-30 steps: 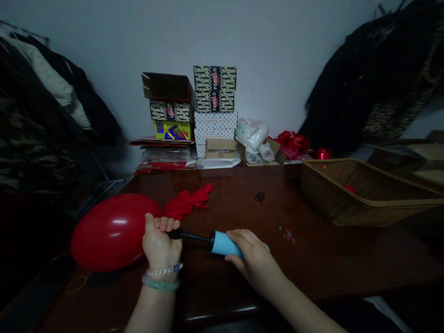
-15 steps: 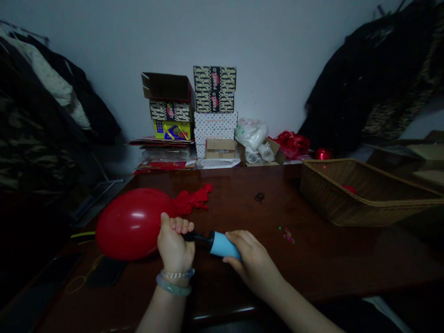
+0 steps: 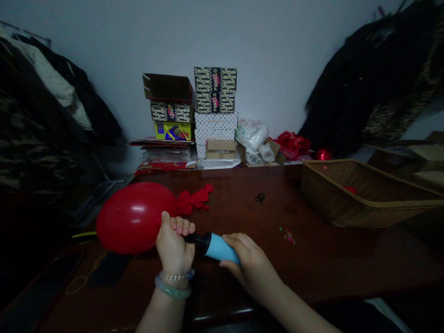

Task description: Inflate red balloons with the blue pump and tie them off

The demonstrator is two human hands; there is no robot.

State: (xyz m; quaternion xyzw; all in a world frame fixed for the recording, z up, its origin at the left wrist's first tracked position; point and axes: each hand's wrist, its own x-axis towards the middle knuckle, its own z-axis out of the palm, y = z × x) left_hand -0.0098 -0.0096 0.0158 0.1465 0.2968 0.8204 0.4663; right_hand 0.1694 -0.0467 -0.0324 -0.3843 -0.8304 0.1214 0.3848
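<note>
A large inflated red balloon [image 3: 133, 217] lies to the left of my left hand [image 3: 176, 243]. That hand is closed around the balloon's neck and the black nozzle end of a hand pump, which its fingers mostly hide. My right hand [image 3: 251, 263] grips the light blue barrel of the balloon pump [image 3: 222, 249]. Little of the black shaft shows between the two hands. Just beyond my left hand, a bunch of limp red balloons [image 3: 194, 200] rests on the dark wooden table [image 3: 236, 215].
A wicker basket [image 3: 347, 203] with something red inside stands at right. Dark bands [image 3: 260, 198] and small coloured bits [image 3: 288, 236] lie mid-table. A dark flat object [image 3: 109, 269] is at left. Stacked boxes [image 3: 215, 90] and plastic bags [image 3: 252, 132] line the wall; clothes hang on both sides.
My right hand has pushed the blue barrel slightly left toward my left hand, so less black shaft shows. The balloon has tilted up a little.
</note>
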